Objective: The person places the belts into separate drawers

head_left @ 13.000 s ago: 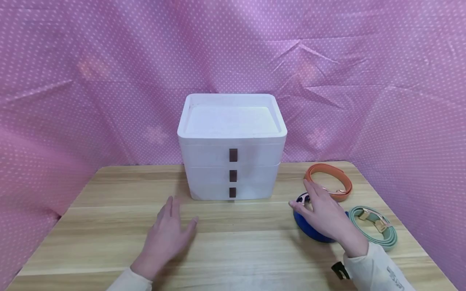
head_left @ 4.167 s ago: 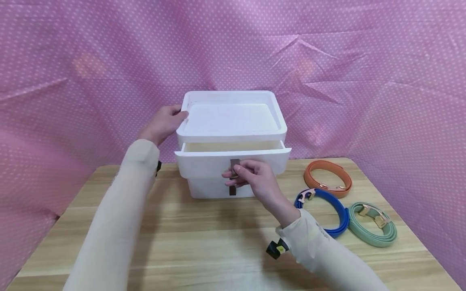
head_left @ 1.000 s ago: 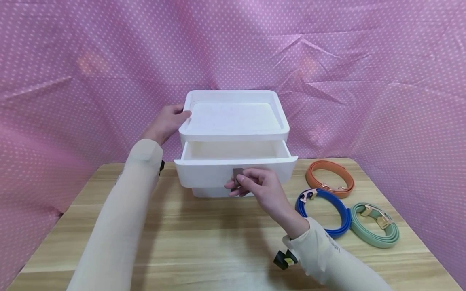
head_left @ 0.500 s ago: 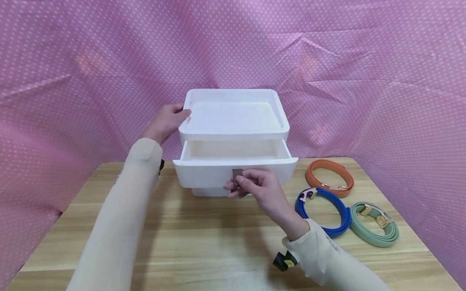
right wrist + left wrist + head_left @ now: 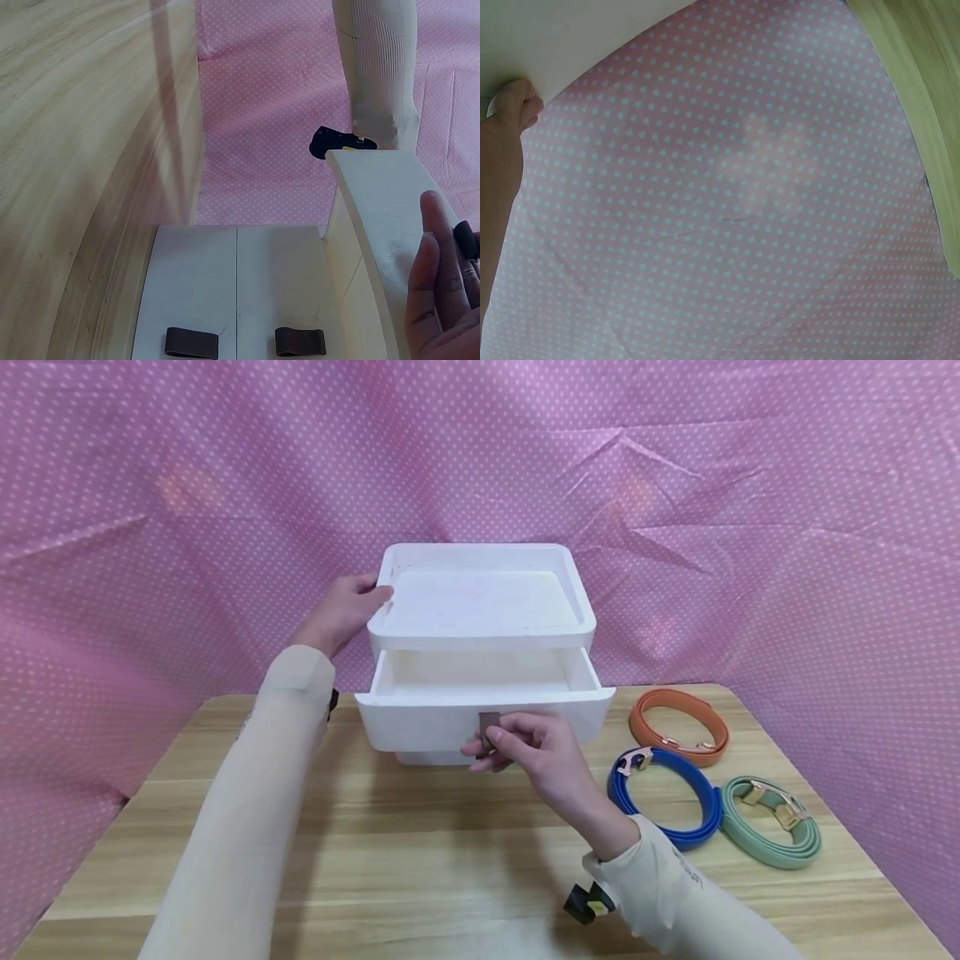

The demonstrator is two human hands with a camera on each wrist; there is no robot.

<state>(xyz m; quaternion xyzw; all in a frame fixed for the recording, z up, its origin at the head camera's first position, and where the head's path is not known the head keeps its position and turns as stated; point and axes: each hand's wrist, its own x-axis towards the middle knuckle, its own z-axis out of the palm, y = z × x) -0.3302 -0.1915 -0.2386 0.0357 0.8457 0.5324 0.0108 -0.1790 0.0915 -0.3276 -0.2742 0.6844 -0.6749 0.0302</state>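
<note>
A white drawer cabinet (image 5: 480, 637) stands at the back of the table, its top drawer (image 5: 420, 724) pulled well out. No contents show in the visible part of that drawer. My right hand (image 5: 551, 760) pinches the drawer's brown pull tab (image 5: 489, 721) between thumb and fingers. At the cabinet's upper left edge, my left hand (image 5: 341, 610) grips the rim, thumb over the top; its other fingers are partly hidden. The left wrist view shows that hand (image 5: 508, 120) against the white side. In the right wrist view, two lower drawers with brown tabs (image 5: 191, 343) are closed.
On the table's right side lie three coiled belts: orange (image 5: 708, 722), blue (image 5: 701, 793) and green (image 5: 772, 853), with metal buckles. Blue and green touch. A pink dotted cloth (image 5: 480, 460) hangs behind and around the wooden table (image 5: 420, 877).
Both hands have gone from over the table to the cabinet. The top drawer, closed at first, has come out towards me with my right hand, only slightly over the last second. The belts stay put.
</note>
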